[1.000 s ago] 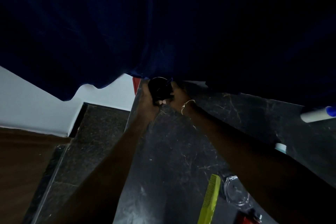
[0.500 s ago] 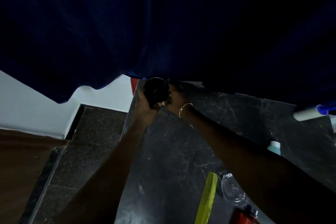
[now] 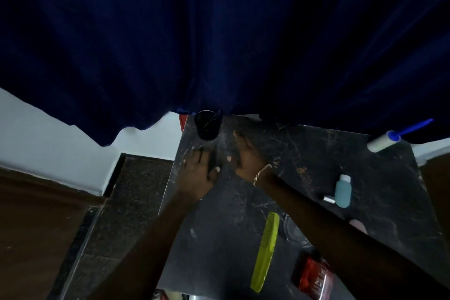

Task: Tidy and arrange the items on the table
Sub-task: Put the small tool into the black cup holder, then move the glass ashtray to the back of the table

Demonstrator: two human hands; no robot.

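Now both hands — left hand (image 3: 198, 170), right hand (image 3: 246, 156) — lie spread and empty near the black cup (image 3: 207, 125) — a careless brush could tip it off the table (image 3: 304, 153) corner.

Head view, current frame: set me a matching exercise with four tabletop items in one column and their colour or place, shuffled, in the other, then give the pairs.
Items:
1. comb
2. cup
3. small bottle
4. lint roller

Descriptions:
A. black, at the table's far left corner, beyond both hands
B. yellow-green, lying flat between the forearms
C. white roll with a blue handle, at the far right edge
D. teal with a white cap, lying right of the right arm

Pairs: 1-B, 2-A, 3-D, 4-C
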